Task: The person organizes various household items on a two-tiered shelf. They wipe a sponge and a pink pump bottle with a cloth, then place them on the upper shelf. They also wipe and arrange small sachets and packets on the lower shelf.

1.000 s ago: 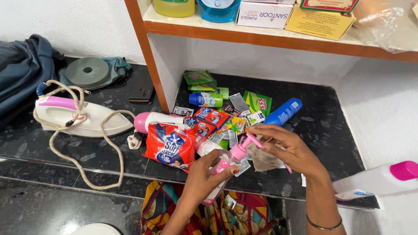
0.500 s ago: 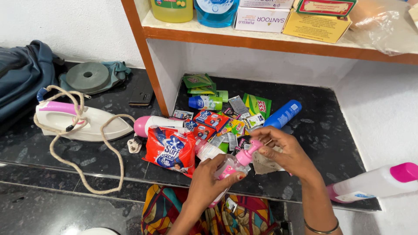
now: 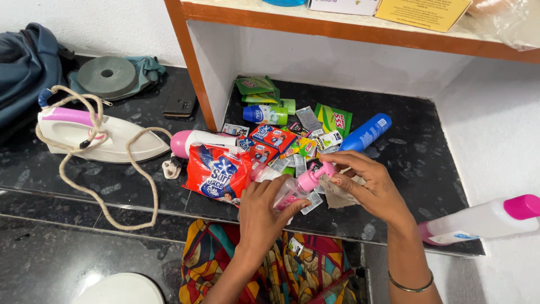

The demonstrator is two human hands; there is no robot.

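The left hand point(image 3: 264, 211) is wrapped around the clear body of a small pump bottle point(image 3: 292, 191), holding it tilted over the front edge of the black stone counter point(image 3: 405, 152). The right hand point(image 3: 368, 188) meets it from the other side — its fingertips point(image 3: 336, 180) pinch the bottle's pink pump head. Both hands are closed on the same bottle.

Just left of the bottle lies a red detergent packet point(image 3: 216, 171), with a pink-capped white bottle point(image 3: 197, 141) on its side behind that. Behind the bottle is a heap of small sachets point(image 3: 287, 143) and a blue spray can point(image 3: 365, 132). Well to the left of the bottle sits a white clothes iron point(image 3: 95, 135) with its cord looped around it — well to the right, another white bottle with a pink cap point(image 3: 484, 219) lies flat.
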